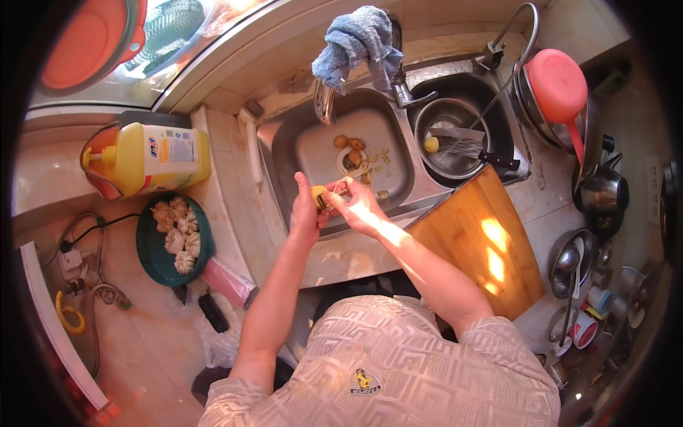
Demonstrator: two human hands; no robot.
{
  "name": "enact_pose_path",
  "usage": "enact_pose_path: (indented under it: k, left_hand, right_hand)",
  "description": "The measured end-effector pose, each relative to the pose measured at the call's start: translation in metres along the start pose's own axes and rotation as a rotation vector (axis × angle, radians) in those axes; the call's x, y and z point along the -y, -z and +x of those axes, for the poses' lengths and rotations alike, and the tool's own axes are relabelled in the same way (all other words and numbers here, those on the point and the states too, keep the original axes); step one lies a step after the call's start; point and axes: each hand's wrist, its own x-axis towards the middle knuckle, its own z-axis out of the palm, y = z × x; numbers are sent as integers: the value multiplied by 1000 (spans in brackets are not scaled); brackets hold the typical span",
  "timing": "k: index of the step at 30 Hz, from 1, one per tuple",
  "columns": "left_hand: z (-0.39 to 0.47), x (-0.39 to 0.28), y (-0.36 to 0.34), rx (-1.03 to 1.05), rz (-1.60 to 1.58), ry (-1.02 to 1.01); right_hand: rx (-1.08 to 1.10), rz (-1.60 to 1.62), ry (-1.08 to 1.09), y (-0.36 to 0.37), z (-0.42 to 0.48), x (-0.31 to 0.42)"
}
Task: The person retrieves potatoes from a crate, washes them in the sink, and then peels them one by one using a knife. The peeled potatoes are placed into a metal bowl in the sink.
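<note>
Over the near side of the sink's left basin (299, 133), my left hand (305, 211) grips a small, partly peeled potato (318, 196). My right hand (358, 205) holds a metal peeler (340, 187) against it; the fingers hide part of the tool. Several unpeeled potatoes (356, 143) lie around the drain below, with pale peelings (376, 159) scattered beside them. In the right basin, a metal bowl (427, 115) holds a peeled yellow potato (431, 144). A knife with a black handle (499, 159) lies across that bowl, its handle past the rim.
A blue cloth (357, 45) drapes over the faucet (324, 104). The wooden cutting board (464, 235) leans over the sink's right front edge. On the left are a green basket (147, 251) of garlic and a yellow detergent jug (130, 160). Pans with a pink ladle (557, 80) stand right.
</note>
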Motion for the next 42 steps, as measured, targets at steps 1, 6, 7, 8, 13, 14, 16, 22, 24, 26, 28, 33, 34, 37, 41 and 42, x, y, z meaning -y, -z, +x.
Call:
enact_pose_path:
  k: [1, 6, 7, 8, 13, 14, 16, 22, 24, 26, 28, 33, 34, 37, 41, 42]
  left_hand:
    - [1, -1, -2, -27, 70, -16]
    - [17, 13, 9, -117, 7, 7]
    - [16, 11, 6, -139, 1, 27]
    - [15, 11, 5, -161, -6, 47]
    - [19, -5, 37, 229, -77, 369]
    - [19, -10, 42, 283, -104, 404]
    - [16, -22, 45, 374, -105, 416]
    - [10, -20, 29, 22, 281, 168]
    - [5, -21, 17, 2, 407, 112]
    - [1, -21, 16, 55, 385, 120]
    - [1, -21, 16, 133, 259, 169]
    - [6, -19, 19, 379, -186, 274]
    - [4, -19, 16, 326, -187, 273]
    - [0, -21, 9, 199, -160, 249]
    - [14, -10, 25, 361, -187, 315]
    - [12, -11, 26, 455, -234, 365]
  right_hand:
    - [-18, -78, 51, 0, 1, -2]
    - [-10, -276, 124, 6, 3, -10]
    - [-10, -313, 136, 6, 2, -9]
    - [2, -357, 140, 7, 2, -8]
    - [143, -49, -47, 16, 14, -12]
    - [98, 102, -75, 16, 13, -15]
    - [39, 366, -127, 18, 18, -15]
    - [147, -37, -112, 5, 16, -4]
    - [208, -221, -177, 3, 11, 23]
    - [195, -172, -164, 8, 16, 11]
    - [177, -136, -178, 14, 16, 13]
    - [139, 401, -95, 26, 19, -16]
    - [142, 411, -84, 26, 18, -17]
    - [221, 94, -2, 17, 7, 2]
    - [185, 110, -83, 21, 14, -3]
    - [225, 322, -11, 25, 17, -8]
